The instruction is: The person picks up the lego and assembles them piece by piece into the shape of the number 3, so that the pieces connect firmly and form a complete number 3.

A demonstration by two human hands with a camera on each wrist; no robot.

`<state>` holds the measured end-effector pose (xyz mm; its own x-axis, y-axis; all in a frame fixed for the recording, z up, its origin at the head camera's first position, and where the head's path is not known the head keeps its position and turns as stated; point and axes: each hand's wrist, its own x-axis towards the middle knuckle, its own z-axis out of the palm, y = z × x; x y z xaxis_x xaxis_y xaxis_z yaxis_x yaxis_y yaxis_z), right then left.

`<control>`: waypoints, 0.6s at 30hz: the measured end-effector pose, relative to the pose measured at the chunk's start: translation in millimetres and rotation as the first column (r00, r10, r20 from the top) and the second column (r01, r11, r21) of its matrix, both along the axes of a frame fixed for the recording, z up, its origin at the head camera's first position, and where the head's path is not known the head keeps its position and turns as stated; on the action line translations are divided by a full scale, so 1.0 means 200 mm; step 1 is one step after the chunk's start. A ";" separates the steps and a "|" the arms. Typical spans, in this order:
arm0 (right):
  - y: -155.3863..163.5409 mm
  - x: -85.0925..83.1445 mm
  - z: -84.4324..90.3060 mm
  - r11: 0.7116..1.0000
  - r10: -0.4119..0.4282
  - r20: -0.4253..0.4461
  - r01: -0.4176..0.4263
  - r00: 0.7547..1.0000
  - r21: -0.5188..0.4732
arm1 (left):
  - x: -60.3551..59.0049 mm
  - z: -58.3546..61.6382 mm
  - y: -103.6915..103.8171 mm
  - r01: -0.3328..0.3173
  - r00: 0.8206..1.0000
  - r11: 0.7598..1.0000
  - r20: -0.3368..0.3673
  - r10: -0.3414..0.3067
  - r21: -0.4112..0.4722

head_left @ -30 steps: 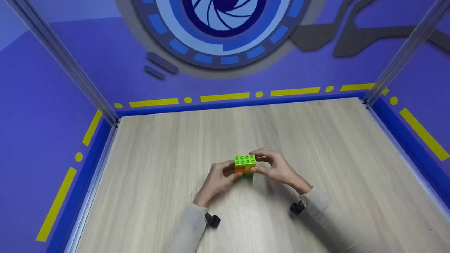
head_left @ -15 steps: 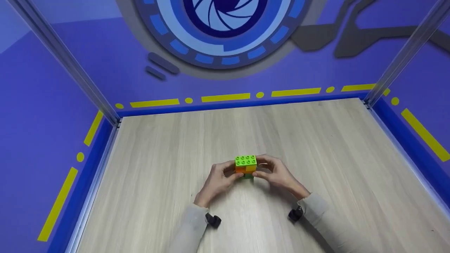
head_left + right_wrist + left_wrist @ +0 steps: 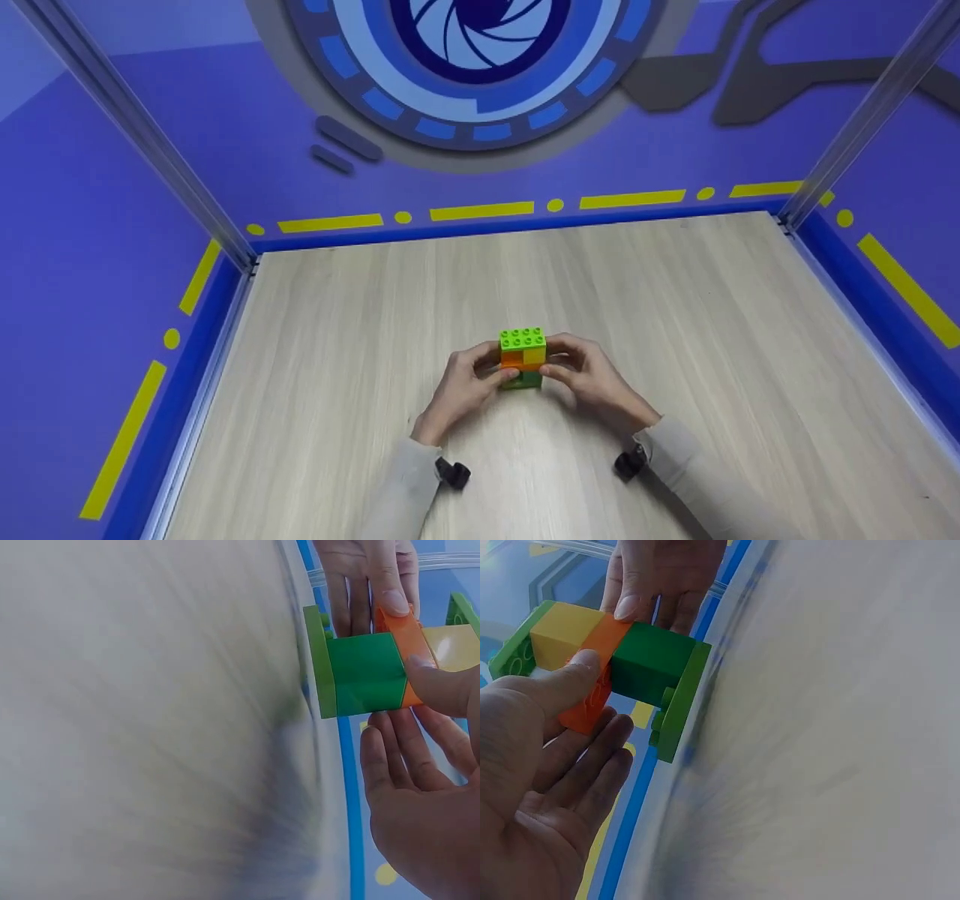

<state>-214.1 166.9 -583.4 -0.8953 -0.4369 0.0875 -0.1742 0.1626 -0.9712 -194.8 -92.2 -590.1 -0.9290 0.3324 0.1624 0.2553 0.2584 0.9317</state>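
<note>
A small stack of toy building bricks (image 3: 523,341) is between both hands near the table's middle. On top is a light green studded brick; below come a yellow brick (image 3: 566,634), an orange brick (image 3: 606,636), a dark green brick (image 3: 656,660) and a thin green plate (image 3: 686,701). My left hand (image 3: 466,381) grips the stack from the left, thumb on the orange brick. From the other side my right hand (image 3: 592,375) pinches it, thumb also at the orange layer (image 3: 409,637). Whether the base touches the table cannot be told.
The pale wooden table (image 3: 360,315) spreads around the hands. A blue-purple printed back wall (image 3: 480,172) and side walls enclose it, with metal posts (image 3: 172,172) at the corners. Dark wrist devices (image 3: 454,474) sit at the sleeves.
My right hand has shifted down a little, its fingers coming closer round the stack. The stack's lower green part shows more. My left hand keeps its grip, almost still.
</note>
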 end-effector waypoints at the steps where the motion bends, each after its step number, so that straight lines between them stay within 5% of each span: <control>1: 0.00 0.00 0.01 1.000 -0.002 0.001 0.002 1.000 0.005 | 0.00 0.00 0.00 -0.002 1.000 1.000 0.000 0.002 0.005; 10: 0.01 0.00 0.05 0.999 -0.042 0.032 0.041 0.999 0.023 | -0.01 0.03 -0.02 0.010 1.000 0.997 -0.007 -0.009 0.076; 18: 0.00 -0.03 0.07 0.998 -0.057 0.035 0.057 0.998 0.017 | -0.05 0.07 -0.03 0.019 0.993 0.998 -0.117 -0.012 0.063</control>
<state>-220.5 167.3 -568.5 -0.9212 -0.3862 0.0485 -0.1296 0.1869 -0.9738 -205.2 -98.7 -575.3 -0.8973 0.3321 0.2907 0.3668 0.1947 0.9097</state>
